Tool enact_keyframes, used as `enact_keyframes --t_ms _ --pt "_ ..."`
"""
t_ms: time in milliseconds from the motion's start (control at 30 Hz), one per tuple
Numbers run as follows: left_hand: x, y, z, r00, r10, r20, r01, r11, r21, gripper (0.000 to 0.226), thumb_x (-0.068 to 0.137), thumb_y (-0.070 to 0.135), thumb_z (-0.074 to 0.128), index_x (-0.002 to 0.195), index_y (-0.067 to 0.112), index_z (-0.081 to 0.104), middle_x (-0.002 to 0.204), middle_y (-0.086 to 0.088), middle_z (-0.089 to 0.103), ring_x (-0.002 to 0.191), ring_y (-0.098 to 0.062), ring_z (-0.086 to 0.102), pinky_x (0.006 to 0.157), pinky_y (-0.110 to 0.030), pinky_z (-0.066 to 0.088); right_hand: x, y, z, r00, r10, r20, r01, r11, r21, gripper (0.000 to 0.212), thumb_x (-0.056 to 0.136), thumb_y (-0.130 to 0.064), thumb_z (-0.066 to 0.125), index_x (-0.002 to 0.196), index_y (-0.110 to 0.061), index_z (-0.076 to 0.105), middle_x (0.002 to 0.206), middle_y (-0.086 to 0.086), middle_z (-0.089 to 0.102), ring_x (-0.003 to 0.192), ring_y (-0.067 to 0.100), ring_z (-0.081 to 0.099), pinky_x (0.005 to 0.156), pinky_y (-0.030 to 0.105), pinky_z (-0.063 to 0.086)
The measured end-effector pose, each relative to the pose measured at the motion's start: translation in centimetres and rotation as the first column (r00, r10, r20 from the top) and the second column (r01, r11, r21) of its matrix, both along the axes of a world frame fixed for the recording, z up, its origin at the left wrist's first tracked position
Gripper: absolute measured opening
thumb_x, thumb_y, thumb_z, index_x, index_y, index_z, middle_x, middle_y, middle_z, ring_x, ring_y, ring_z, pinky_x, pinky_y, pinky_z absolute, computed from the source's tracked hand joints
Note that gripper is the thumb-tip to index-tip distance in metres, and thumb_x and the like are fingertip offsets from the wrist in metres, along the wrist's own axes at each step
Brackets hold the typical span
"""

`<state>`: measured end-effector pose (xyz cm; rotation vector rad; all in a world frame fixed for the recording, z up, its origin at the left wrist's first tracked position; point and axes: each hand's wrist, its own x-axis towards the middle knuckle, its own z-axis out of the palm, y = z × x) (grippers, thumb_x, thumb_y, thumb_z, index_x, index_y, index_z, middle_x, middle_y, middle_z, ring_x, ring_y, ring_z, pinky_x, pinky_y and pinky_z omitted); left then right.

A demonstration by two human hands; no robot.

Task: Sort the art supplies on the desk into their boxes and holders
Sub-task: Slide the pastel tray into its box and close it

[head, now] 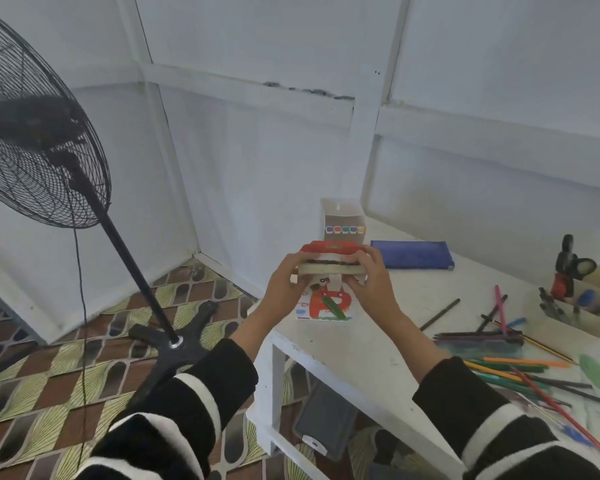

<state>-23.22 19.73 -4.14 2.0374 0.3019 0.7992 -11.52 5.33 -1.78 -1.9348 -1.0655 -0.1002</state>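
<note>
Grip two-handed; left hand (284, 284) and right hand (373, 282) curl round ends of a flat red-lidded cream box (331, 260), seemingly pressing it closed.

A fan (42, 133) stands on the floor, left of the desk (378, 327). At the desk's far left corner stands a paint-pot box (343, 220), and just to its right a flat case (411, 254) lies along the far edge. Nearer, by the left edge, lies a booklet (323, 306). Above it is a lidded box (331, 259), gripped by the left hand (284, 282) at its left end and the right hand (371, 278) at its right end. Toward the right edge stands a holder (582, 306) with scissors (575, 265) in it. Loose pencils (520, 372) are scattered in front of the holder. A bin (326, 420) sits under the desk.
</note>
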Motion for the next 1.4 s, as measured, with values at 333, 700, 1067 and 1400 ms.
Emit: enact_keyframes --t_ms 333,700,1067,1400 --pt "0.5 -0.2 0.7 0.998 0.032 -0.054 -0.039 0.990 -0.134 0.010 0.095 0.027 0.055 0.102 0.034 0.055 0.112 0.006 0.063 0.096 -0.013 0.061 0.075 -0.012 0.049 0.4 0.6 0.7 0.997 -0.033 -0.074 0.029 0.998 -0.049 0.012 0.085 -0.013 0.067 0.094 -0.009 0.060 0.123 0.010 0.050 0.105 0.021 0.054 0.082 0.020 0.045" --pt "1.6 -1.1 1.3 0.988 0.131 0.083 -0.124 0.988 -0.091 0.010 0.097 0.018 0.050 0.099 0.016 0.060 0.109 -0.001 0.050 0.099 -0.013 0.056 0.075 -0.021 0.054 2.6 -0.6 2.0 0.995 0.052 -0.082 -0.056 0.998 -0.039 0.009 0.092 -0.015 0.059 0.096 -0.012 0.067 0.111 0.004 0.057 0.089 0.012 0.056 0.064 0.011 0.044" --pt "1.5 -1.5 1.4 0.973 0.184 0.143 -0.152 0.966 -0.208 0.010 0.090 0.009 0.062 0.089 0.010 0.071 0.109 0.012 0.048 0.094 -0.006 0.059 0.074 -0.013 0.053 1.9 -1.2 0.9 0.998 0.059 0.021 -0.058 0.998 -0.038 0.008 0.089 -0.015 0.064 0.092 -0.008 0.066 0.105 -0.002 0.056 0.078 0.001 0.053 0.064 0.005 0.042" --pt "0.4 -3.9 -0.1 0.957 0.158 0.242 -0.188 0.976 0.106 0.025 0.092 0.008 0.054 0.107 0.025 0.064 0.111 0.007 0.048 0.102 0.015 0.049 0.080 -0.009 0.050 0.4 -2.6 0.1 0.995 -0.022 -0.095 0.026 0.999 0.037 0.011 0.088 -0.005 0.063 0.097 -0.007 0.067 0.094 -0.002 0.062 0.077 -0.003 0.054 0.068 -0.001 0.038"
